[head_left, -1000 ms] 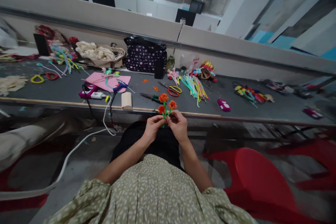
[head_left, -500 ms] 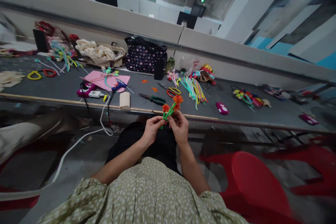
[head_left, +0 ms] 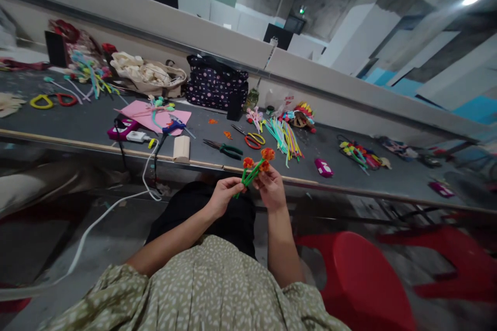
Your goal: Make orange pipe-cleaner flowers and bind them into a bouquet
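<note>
Three orange fuzzy flower heads on green stems (head_left: 250,175) are held over my lap, just off the table's front edge. My left hand (head_left: 225,194) pinches the lower part of the green stems between thumb and fingers. Close to the orange heads, my right hand (head_left: 272,189) has its fingers closed round the upper stems. Behind the flowers on the table lie pliers with dark green handles (head_left: 223,148) and scissors with red and yellow handles (head_left: 254,139). Small orange scraps (head_left: 228,135) are near them.
A wooden block (head_left: 181,149) sits at the edge of the dark table (head_left: 209,159). To its left are a blue glue gun (head_left: 173,125), pink paper (head_left: 142,114) and a white cable (head_left: 116,204). Colourful pipe cleaners (head_left: 285,137) lie right. A red stool (head_left: 361,274) stands at right.
My right hand has moved up the stems toward the orange heads and a little right, away from my left hand. The view has shifted slightly.
</note>
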Demonstrator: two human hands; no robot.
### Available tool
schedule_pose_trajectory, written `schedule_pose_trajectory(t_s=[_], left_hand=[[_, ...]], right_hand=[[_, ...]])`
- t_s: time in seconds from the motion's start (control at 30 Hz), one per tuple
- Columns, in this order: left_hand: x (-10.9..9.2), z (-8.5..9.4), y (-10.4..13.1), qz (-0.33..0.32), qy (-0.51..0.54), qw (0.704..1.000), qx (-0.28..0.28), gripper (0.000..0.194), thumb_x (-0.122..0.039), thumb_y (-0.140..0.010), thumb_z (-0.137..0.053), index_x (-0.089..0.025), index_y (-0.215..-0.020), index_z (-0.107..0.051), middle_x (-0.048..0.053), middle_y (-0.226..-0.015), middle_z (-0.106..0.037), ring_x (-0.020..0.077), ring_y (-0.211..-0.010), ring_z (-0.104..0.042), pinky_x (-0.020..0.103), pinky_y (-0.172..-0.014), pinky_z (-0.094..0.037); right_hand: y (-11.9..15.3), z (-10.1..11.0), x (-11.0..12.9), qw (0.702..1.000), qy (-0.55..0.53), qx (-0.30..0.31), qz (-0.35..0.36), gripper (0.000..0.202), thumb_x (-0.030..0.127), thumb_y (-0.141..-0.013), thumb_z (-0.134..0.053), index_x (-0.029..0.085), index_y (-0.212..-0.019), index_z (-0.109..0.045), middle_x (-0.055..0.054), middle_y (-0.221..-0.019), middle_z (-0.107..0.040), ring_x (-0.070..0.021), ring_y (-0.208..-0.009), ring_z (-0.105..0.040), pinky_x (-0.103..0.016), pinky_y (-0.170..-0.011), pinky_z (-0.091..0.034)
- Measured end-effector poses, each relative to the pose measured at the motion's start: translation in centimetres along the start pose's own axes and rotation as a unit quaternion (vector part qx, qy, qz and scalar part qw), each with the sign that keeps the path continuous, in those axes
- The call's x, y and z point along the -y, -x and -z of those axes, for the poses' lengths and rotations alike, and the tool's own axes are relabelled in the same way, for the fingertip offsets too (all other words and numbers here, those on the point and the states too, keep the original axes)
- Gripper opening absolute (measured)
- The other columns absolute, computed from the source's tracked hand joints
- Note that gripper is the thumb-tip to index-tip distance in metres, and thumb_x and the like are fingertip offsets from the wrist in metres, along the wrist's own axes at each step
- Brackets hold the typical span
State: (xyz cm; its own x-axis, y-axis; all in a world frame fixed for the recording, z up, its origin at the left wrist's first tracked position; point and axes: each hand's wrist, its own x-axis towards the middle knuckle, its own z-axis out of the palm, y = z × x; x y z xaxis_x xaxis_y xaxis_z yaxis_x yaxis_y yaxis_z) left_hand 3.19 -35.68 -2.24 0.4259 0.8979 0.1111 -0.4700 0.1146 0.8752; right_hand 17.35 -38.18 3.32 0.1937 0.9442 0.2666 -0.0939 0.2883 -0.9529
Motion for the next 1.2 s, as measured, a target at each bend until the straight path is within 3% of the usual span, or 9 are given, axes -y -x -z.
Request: schedule_pose_trajectory(t_s=[0.23,0.37,0.47,0.57,0.67,0.8,0.9,1.0,1.2], left_hand=[[-0.1,0.2,-0.3,0.010,0.004,1.000,0.014,0.022,-0.034,-0.069,-0.075,-0.014,-0.077,-0.072,0.004,-0.068,-0.066,0.0126,-0.062,-0.055,0.024,-0.060,-0.040],[-0.2,0.4,-0.5,0.003,0.002,1.000,-0.008,0.019,-0.032,-0.069,-0.075,-0.015,-0.075,-0.072,0.004,-0.069,-0.068,0.0127,-0.063,-0.057,0.025,-0.063,-0.041],[-0.2,0.5,-0.7,-0.006,0.006,1.000,-0.026,0.017,-0.030,-0.068,-0.076,-0.015,-0.075,-0.072,0.004,-0.068,-0.069,0.0132,-0.064,-0.058,0.026,-0.066,-0.043],[-0.2,0.4,-0.9,-0.012,0.013,0.999,-0.038,0.017,-0.030,-0.066,-0.077,-0.015,-0.075,-0.072,0.003,-0.067,-0.069,0.0133,-0.063,-0.059,0.026,-0.066,-0.043],[-0.3,0.2,-0.8,-0.016,0.011,0.999,-0.039,0.017,-0.029,-0.067,-0.076,-0.015,-0.076,-0.072,0.003,-0.068,-0.069,0.0133,-0.064,-0.059,0.026,-0.066,-0.043],[-0.5,0.0,-0.6,-0.010,0.005,0.999,-0.039,0.018,-0.030,-0.068,-0.076,-0.015,-0.077,-0.072,0.004,-0.070,-0.069,0.0136,-0.065,-0.059,0.026,-0.065,-0.043],[-0.8,0.0,-0.3,-0.008,0.006,0.999,-0.038,0.019,-0.031,-0.067,-0.076,-0.015,-0.076,-0.072,0.003,-0.069,-0.069,0.0128,-0.064,-0.059,0.025,-0.066,-0.042],[-1.2,0.0,0.0,-0.003,0.012,0.999,-0.033,0.020,-0.031,-0.066,-0.077,-0.014,-0.075,-0.072,0.002,-0.068,-0.068,0.0114,-0.064,-0.058,0.023,-0.065,-0.041],[-1.4,0.1,0.2,0.010,0.008,1.000,-0.021,0.021,-0.030,-0.063,-0.079,-0.014,-0.074,-0.074,0.003,-0.066,-0.068,0.0110,-0.061,-0.057,0.023,-0.062,-0.040]], right_hand=[[0.0,1.0,-0.5,1.000,0.015,-0.016,0.002,0.036,0.054,-0.074,-0.067,0.021,-0.082,-0.054,0.004,-0.061,-0.046,-0.0084,-0.047,-0.040,-0.019,-0.040,-0.036],[1.4,4.2,0.4,0.990,0.125,-0.062,0.028,0.026,0.046,-0.083,-0.059,0.021,-0.079,-0.052,0.004,-0.063,-0.049,-0.0096,-0.049,-0.043,-0.021,-0.045,-0.037],[3.1,7.8,0.9,0.939,0.327,-0.090,0.052,0.026,0.043,-0.088,-0.051,0.020,-0.076,-0.056,0.002,-0.065,-0.051,-0.0124,-0.054,-0.047,-0.024,-0.052,-0.040],[4.8,10.6,0.6,0.846,0.526,-0.077,0.038,0.032,0.042,-0.090,-0.047,0.020,-0.071,-0.062,-0.005,-0.076,-0.061,-0.0190,-0.070,-0.057,-0.030,-0.064,-0.044],[5.6,10.6,0.0,0.807,0.575,-0.123,0.063,0.030,0.044,-0.081,-0.059,0.020,-0.098,-0.067,-0.013,-0.105,-0.065,-0.0257,-0.090,-0.060,-0.034,-0.071,-0.046],[5.1,6.3,-0.3,0.892,0.428,-0.125,0.078,0.026,0.038,-0.088,-0.051,0.019,-0.087,-0.068,-0.005,-0.074,-0.066,-0.0192,-0.068,-0.061,-0.030,-0.066,-0.047],[3.9,2.3,0.0,0.940,0.296,-0.111,0.131,0.018,0.034,-0.083,-0.060,0.019,-0.090,-0.068,-0.005,-0.085,-0.066,-0.0177,-0.075,-0.061,-0.029,-0.069,-0.048],[2.9,-0.4,0.4,0.967,0.226,-0.049,0.105,0.023,0.032,-0.080,-0.065,0.020,-0.099,-0.067,-0.002,-0.084,-0.063,-0.0141,-0.069,-0.058,-0.025,-0.062,-0.047],[2.5,-2.0,0.7,0.978,0.182,-0.005,0.096,0.014,0.031,-0.080,-0.066,0.017,-0.077,-0.067,0.001,-0.071,-0.056,-0.0097,-0.058,-0.051,-0.022,-0.056,-0.044]])
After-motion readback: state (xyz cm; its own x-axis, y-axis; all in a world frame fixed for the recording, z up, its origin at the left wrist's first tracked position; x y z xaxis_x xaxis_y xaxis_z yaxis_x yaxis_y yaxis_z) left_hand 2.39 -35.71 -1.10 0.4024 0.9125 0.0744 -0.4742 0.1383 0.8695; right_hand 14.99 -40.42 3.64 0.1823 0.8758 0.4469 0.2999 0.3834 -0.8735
